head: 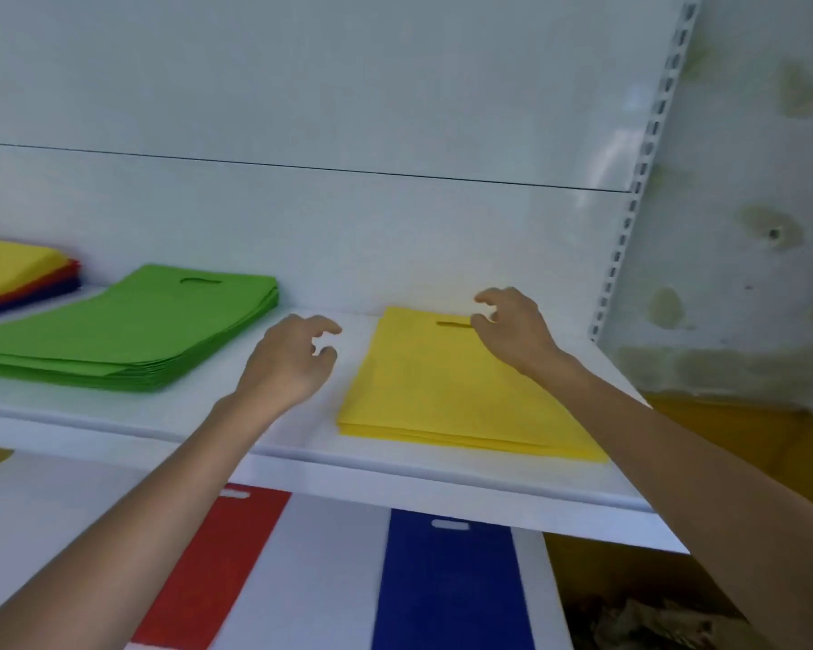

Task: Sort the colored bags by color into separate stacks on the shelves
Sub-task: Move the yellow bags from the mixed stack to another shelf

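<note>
Two forearms (pixel 127 523) enter from the bottom edge, reaching over the lower shelf (pixel 334 555), where a red bag (pixel 226 551) and a blue bag (pixel 447 588) lie flat and apart. Left hand (pixel 287 363): fingers loosely curled, holding nothing, above the bare upper shelf (pixel 395 476), just left of the yellow stack (pixel 442 401). Right hand (pixel 512 330): fingers loosely curled, empty, over the far end of that stack by its handle slot; contact cannot be confirmed. Green stack (pixel 127 330) lies further left, well apart. Mixed pile (pixel 15 274), yellow over red and blue, sits at the left edge
</note>
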`<action>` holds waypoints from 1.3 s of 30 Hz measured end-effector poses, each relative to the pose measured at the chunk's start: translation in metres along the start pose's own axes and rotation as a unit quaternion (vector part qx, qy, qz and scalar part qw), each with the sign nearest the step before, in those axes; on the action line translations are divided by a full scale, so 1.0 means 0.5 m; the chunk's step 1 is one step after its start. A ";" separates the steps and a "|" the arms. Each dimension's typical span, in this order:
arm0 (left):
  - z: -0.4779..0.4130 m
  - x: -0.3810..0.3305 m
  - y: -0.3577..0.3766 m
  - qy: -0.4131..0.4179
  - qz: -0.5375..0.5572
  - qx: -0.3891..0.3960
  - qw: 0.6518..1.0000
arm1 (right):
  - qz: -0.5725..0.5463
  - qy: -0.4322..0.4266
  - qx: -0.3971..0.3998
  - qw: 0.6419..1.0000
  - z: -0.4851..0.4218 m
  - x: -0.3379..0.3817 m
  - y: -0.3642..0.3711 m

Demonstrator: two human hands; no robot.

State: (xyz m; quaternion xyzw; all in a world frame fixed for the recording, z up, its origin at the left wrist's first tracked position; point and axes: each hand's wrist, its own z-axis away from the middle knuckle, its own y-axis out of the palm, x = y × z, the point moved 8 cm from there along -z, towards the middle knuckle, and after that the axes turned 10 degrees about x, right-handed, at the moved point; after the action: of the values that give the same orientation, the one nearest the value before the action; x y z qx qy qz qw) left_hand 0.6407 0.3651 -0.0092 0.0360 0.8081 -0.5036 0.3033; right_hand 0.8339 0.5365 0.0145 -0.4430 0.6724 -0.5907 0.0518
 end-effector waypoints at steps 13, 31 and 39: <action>0.275 0.369 -0.407 -0.140 -0.069 -0.165 0.974 | -0.137 -0.320 0.072 0.935 -0.004 0.715 0.300; 0.270 0.805 -0.697 -0.128 -0.053 -0.131 0.982 | -0.172 -0.280 0.109 0.938 -0.121 1.142 0.577; 0.185 0.929 -0.752 -0.116 -0.041 -0.145 0.982 | -0.154 -0.297 0.104 0.936 -0.243 1.256 0.648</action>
State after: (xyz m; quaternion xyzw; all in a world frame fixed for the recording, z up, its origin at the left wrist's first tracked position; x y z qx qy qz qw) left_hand 0.1683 -0.0112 0.0154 -0.0999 0.8328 -0.3936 0.3763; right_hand 0.2104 0.1855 0.0635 -0.6889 0.4844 -0.4993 0.2035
